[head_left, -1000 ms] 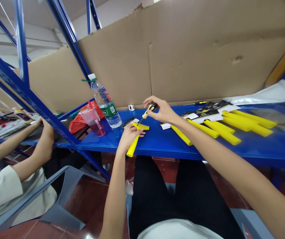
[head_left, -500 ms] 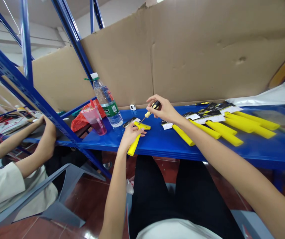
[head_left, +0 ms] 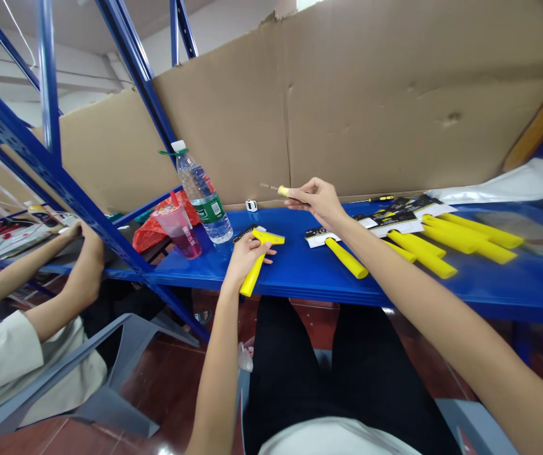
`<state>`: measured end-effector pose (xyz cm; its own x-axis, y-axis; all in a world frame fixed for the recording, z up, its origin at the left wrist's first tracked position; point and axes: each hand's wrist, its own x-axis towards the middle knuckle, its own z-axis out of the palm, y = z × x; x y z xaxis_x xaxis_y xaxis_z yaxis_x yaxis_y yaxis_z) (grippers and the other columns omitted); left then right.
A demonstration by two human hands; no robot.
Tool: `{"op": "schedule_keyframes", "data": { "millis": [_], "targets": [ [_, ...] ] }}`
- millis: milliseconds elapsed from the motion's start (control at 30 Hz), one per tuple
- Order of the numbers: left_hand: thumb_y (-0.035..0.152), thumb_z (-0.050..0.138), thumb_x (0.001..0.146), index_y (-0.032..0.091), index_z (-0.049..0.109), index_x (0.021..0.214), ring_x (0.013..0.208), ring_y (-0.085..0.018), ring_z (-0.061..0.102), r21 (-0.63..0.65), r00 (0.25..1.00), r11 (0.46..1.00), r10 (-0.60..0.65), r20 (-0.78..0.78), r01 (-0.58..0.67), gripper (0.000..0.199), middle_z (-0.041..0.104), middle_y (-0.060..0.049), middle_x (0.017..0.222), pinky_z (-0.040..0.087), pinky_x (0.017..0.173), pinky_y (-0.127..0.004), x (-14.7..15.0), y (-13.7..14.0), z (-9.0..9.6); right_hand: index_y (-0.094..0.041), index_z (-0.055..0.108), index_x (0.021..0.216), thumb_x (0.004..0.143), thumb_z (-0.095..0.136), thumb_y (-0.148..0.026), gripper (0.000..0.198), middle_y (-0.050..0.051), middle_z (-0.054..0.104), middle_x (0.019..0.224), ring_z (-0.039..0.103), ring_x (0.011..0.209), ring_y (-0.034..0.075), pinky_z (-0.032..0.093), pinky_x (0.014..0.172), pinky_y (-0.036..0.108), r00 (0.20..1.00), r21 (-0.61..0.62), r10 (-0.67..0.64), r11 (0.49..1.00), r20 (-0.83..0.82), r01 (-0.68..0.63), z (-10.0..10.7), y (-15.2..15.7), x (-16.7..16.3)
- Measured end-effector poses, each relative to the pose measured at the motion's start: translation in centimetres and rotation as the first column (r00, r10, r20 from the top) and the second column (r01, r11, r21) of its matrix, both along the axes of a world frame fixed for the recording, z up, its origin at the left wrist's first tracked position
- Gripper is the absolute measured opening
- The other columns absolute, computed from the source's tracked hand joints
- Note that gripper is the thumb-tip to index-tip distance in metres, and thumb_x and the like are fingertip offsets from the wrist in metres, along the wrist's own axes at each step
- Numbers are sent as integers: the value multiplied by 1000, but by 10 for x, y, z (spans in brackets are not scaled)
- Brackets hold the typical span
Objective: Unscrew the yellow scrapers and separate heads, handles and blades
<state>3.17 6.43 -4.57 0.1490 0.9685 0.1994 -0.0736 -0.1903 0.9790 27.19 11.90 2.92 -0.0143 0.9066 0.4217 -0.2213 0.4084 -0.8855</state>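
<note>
Yellow T-shaped tool [head_left: 251,281], just right of the bottle [head_left: 208,212], and the left hand [head_left: 246,256] has it, closed round the handle just below the crosspiece! Farther right of the bottle, the right hand [head_left: 317,201] is up in the air, pinching a screwdriver [head_left: 284,191] by its handle, shaft aimed left, back toward the bottle, tip well clear of the tool.

Technique, as I'd call it: that left grip should pin the crosspiece so it can't twist, and the shaft should stand square to the work before any turning. Steady, light pressure; a tilted tip could skid toward the left fingers.

And the count, left to right! One pink cup [head_left: 179,234], left of the bottle. One bottle. One tool in hand, with one dark card [head_left: 247,234] showing at its head. One small white object [head_left: 251,205], right of the bottle and toward the back. Two screwdrivers: the held one and a second screwdriver [head_left: 382,199], well right of the bottle. Out there too, seven yellow handles [head_left: 347,259] by my tally, though they overlap; the printed cards [head_left: 411,224] at their far ends overlap too much to number.
</note>
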Motion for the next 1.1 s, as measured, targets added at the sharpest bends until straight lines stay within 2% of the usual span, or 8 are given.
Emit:
{"op": "schedule_keyframes", "data": {
  "millis": [67,167,267,333,500,633,867,1100],
  "targets": [
    [38,100,82,13,67,130,89,-28,85,7,1000,1000,8,2,-8,63,83,-16,112,63,60,-28,-2,1,1,-25,50,90,89,98,-33,49,6,79,94,80,88,18,67,83,32,995,-117,76,990,-61,-82,0,4,3],
    [41,98,83,12,69,131,91,-27,84,13,1000,1000,7,8,-7,62,83,-18,116,61,56,-26,-5,4,0,-21,58,93,98,89,-25,32,4,75,90,67,71,11,59,63,23,989,-215,146,966,-7,-144,-3,6,3],
    [41,94,86,11,73,128,93,-26,83,28,999,999,-19,36,18,55,83,-19,120,62,56,-25,-7,7,0,-18,62,91,104,84,-28,26,-1,62,79,51,60,7,44,47,19,982,-255,141,961,124,-106,-10,7,-2],
    [41,92,88,11,74,125,96,-26,83,42,997,998,-42,59,40,51,83,-20,123,62,58,-24,-7,7,1,-19,62,88,105,83,-35,31,-1,57,77,52,61,9,41,44,19,970,-250,123,966,208,-68,-16,7,-7],
    [42,91,92,13,73,126,103,-28,84,25,993,997,-81,83,80,48,82,-20,130,65,64,-25,3,0,6,-23,57,85,89,97,-47,47,2,64,79,60,67,14,46,40,22,903,-198,234,965,360,-171,-26,5,-11],
    [42,92,92,14,70,125,99,-26,85,-4,988,990,-141,65,142,48,82,-18,126,68,69,-28,11,-6,9,-24,52,82,79,104,-38,53,-5,52,69,48,54,10,41,37,23,889,-233,255,957,380,-175,-28,2,-9],
    [44,99,85,13,70,119,88,-24,80,-21,996,996,-85,-40,84,54,78,-11,105,68,62,-30,12,-9,6,-24,50,81,77,104,-31,54,-2,61,70,55,57,11,44,39,21,880,-245,235,959,414,-141,-32,4,-8],
    [40,98,86,12,73,122,91,-25,80,-14,996,996,-83,-14,83,52,80,-14,109,67,60,-29,12,-6,6,-22,54,80,67,107,-21,55,-5,56,64,50,49,8,41,37,20,865,-387,342,902,367,-193,-34,10,-5]
  ]
}}
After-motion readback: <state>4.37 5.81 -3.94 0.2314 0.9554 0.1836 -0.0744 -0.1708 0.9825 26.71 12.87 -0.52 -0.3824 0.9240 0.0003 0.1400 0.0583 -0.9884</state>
